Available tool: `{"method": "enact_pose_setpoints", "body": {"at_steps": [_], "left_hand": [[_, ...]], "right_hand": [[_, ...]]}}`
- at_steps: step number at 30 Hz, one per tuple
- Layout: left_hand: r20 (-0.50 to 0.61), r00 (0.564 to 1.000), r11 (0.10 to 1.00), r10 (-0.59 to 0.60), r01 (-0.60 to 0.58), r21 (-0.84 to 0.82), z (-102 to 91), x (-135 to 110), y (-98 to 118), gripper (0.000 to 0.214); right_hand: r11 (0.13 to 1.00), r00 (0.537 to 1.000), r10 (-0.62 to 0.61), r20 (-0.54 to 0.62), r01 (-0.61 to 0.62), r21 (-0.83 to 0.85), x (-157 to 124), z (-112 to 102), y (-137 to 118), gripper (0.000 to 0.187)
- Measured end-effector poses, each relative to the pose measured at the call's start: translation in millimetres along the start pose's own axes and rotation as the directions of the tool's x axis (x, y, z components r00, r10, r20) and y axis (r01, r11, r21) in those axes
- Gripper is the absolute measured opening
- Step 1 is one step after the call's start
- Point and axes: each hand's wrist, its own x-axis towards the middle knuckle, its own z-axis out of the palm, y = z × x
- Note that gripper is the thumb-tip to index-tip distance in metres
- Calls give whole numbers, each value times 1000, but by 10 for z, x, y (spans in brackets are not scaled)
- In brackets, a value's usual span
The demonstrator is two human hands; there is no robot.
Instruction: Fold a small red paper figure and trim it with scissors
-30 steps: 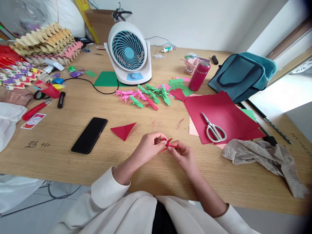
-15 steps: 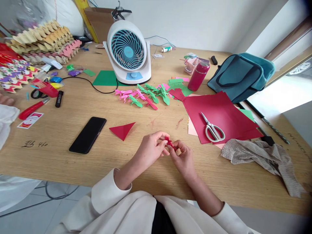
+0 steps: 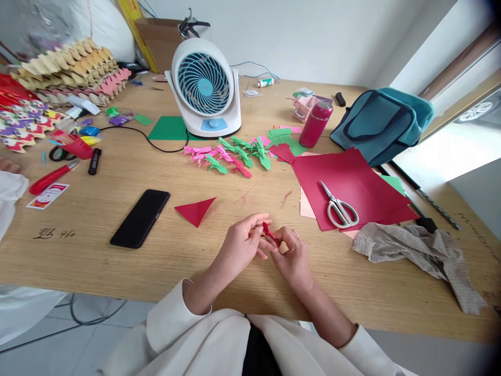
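A small piece of folded red paper (image 3: 270,233) is pinched between both hands above the front of the table. My left hand (image 3: 246,237) grips its left side with thumb and fingertips. On the other side, my right hand (image 3: 290,254) holds the lower right end, fingers curled; part of the paper is hidden behind them. To the left lies a red paper triangle (image 3: 195,211). Several folded pink, green and red paper figures (image 3: 235,154) are bunched beyond my hands. White-handled scissors (image 3: 340,209) rest on red paper sheets (image 3: 360,183) at the right.
A black phone (image 3: 141,218) lies left of the triangle. Behind the figures stands a white fan (image 3: 207,83), with a red bottle (image 3: 316,124) and a teal bag (image 3: 381,125) to its right. A crumpled cloth (image 3: 415,253) lies front right. Another person's sleeve (image 3: 11,193) shows at the left edge.
Between my fingers the folded red paper has turned and now stands more upright, showing a longer narrow edge. My fingers have shifted slightly around it. The view has moved a little.
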Motion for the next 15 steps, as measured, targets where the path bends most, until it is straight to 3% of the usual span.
{"method": "enact_pose_setpoints", "body": {"at_steps": [7,11,15], "left_hand": [[45,998,995,-32,36,-89,-125,112,-106,31],[23,999,974,-44,48,-219,-138,154,-138,33],[70,995,933,-71,91,-347,-68,171,-239,30]], "right_hand": [[948,984,175,45,-181,263,-5,-10,-12,19],[904,976,200,84,-217,369,-8,-7,8,19],[875,972,216,88,-233,424,-7,11,4,17]]}}
